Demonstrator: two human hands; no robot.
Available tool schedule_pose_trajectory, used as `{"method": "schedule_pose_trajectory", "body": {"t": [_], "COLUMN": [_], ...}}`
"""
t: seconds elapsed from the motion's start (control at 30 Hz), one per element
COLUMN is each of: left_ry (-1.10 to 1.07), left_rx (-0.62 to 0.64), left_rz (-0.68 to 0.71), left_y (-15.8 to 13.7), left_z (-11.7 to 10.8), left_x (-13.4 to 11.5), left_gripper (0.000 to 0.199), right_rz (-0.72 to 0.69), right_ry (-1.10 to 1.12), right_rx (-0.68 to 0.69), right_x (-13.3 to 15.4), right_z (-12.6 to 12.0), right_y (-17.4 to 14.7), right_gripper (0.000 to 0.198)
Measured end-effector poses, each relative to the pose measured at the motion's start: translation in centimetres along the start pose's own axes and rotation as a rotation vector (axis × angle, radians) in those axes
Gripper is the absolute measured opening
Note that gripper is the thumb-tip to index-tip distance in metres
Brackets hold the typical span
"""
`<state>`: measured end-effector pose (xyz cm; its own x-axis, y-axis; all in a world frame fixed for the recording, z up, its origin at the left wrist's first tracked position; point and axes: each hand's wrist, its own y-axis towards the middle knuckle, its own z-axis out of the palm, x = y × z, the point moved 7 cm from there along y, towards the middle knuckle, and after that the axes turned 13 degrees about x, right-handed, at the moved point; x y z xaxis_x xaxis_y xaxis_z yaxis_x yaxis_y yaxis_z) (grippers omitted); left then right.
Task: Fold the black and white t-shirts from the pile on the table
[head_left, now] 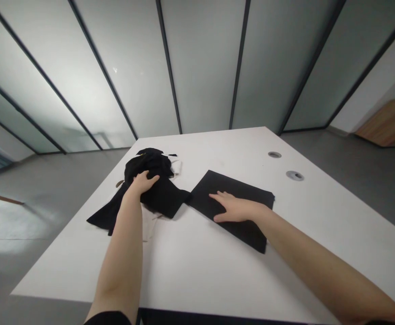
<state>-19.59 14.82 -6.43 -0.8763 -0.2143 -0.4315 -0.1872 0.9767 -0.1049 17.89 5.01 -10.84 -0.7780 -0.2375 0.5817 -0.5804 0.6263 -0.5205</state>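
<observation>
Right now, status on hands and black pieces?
Left hand at black heap. Right hand, spread, on flat black piece. Heap's edge appears to touch piece's left corner.

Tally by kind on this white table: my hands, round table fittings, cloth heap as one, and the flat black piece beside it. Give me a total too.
Hands, left hand and right hand: 2
Round table fittings, farther one and nearer one: 2
Cloth heap: 1
Flat black piece: 1
Total: 6
</observation>
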Motion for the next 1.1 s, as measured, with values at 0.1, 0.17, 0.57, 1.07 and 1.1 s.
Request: {"method": "schedule_pose_trajectory", "body": {"t": [0.1,0.17,0.57,1.07,1.1], "left_ry": [0.102,0.088,0.472,0.201,0.159], "left_rx": [0.076,0.104,0.612,0.541,0.573], "left_rz": [-0.019,0.08,0.227,0.506,0.595], "left_y": [-0.1,-0.9,-6.5,-8.5,-9.5], "left_z": [1.3,1.9,10.0,9.9,10.5], "left_x": [-2.1,-4.7,-11.8,-15.3,-16.5], "left_gripper": [0.067,0.062,0.059,0.039,0.039], "right_rz": [0.205,0.237,0.267,0.445,0.4], "right_ry": [-0.143,-0.167,-0.069,-0.311,-0.331], "right_rx": [0.01,-0.067,-0.319,-0.435,-0.471], "right_x": [-2.1,-3.1,-10.3,-12.0,-10.6], "right_z": [0.2,-0.4,-6.7,-8.4,-8.5], "right_y": [0.1,0.5,-0.4,-2.2,-2.2], "right_gripper": [0.119,0.1,0.072,0.041,0.04]}}
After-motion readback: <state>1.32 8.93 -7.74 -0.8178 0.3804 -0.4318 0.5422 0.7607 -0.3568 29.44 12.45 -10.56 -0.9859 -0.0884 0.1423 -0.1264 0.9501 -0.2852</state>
